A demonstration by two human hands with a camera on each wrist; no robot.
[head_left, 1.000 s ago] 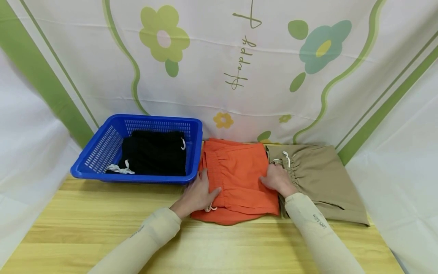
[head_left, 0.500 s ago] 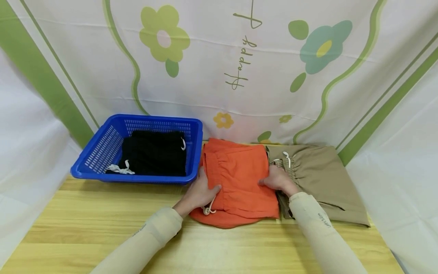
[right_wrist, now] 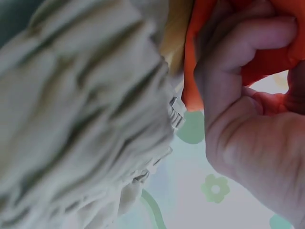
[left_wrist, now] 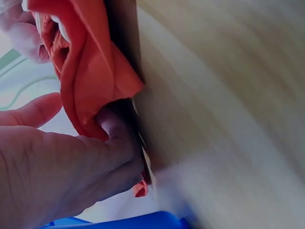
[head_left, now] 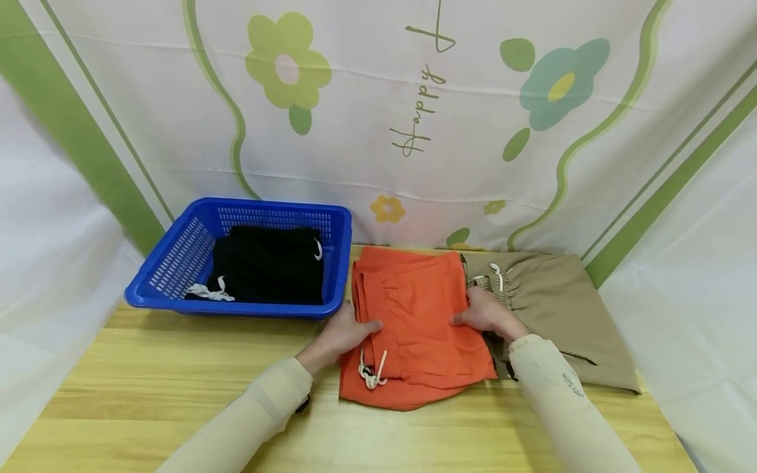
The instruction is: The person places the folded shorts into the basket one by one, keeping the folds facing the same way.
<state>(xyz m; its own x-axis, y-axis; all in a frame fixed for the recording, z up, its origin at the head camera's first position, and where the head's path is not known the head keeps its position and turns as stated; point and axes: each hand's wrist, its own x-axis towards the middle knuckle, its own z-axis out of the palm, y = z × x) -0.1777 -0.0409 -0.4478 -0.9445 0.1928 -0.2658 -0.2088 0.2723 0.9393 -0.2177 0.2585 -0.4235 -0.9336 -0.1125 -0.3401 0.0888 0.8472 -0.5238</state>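
Folded orange shorts [head_left: 422,315] with a knotted white drawstring lie between both hands. My left hand [head_left: 343,328] grips their left edge; in the left wrist view its fingers [left_wrist: 119,138] curl under the cloth and the thumb is above. At the right edge my right hand [head_left: 487,312] pinches the orange cloth, its fingers [right_wrist: 228,57] bent round it in the right wrist view. Folded khaki pants [head_left: 562,309] with a white drawstring lie right beside that hand. The fingertips under the shorts are hidden in the head view.
A blue plastic basket [head_left: 236,307] stands to the left, holding a folded black garment [head_left: 269,266] with white drawstrings. Behind the wooden table [head_left: 148,381] hangs a white curtain [head_left: 349,144] printed with flowers.
The orange shorts have shifted slightly towards the person and to the right, along with the right hand. Their left edge has come away from the basket, and more of the drawstring shows.
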